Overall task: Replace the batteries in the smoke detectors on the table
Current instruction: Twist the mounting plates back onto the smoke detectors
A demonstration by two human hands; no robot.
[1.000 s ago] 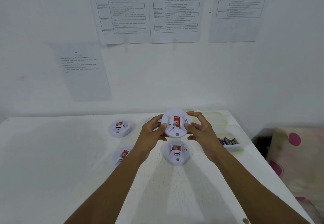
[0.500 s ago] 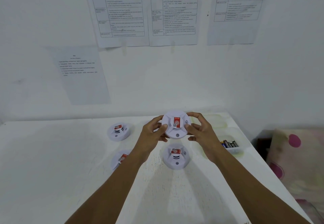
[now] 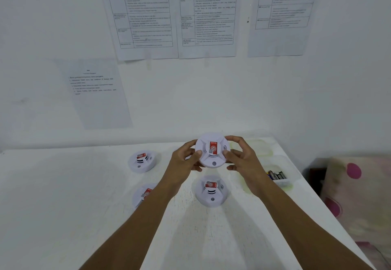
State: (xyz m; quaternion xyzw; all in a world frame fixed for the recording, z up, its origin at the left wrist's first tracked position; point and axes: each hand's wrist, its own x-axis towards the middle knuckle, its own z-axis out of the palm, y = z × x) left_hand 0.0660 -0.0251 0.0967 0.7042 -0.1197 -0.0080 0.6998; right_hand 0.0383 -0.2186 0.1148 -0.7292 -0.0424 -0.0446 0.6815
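Note:
A round white smoke detector point(image 3: 212, 150) with a red label is held above the white table point(image 3: 63, 195), its face tilted toward me. My left hand point(image 3: 185, 160) grips its left rim and my right hand point(image 3: 241, 157) grips its right rim. Three more detectors lie on the table: one at the back left point(image 3: 141, 160), one right below the held one point(image 3: 211, 191), and one point(image 3: 143, 194) partly hidden behind my left forearm. A clear tray of batteries point(image 3: 277, 175) sits to the right of my right hand.
A clear plastic container point(image 3: 257, 146) stands behind my right hand near the wall. Printed sheets point(image 3: 146, 15) hang on the white wall. A cushion with pink dots point(image 3: 357, 195) lies off the table's right edge.
Both hands keep the same hold on the detector. The view has shifted slightly; the detector looks a little more upright than before.

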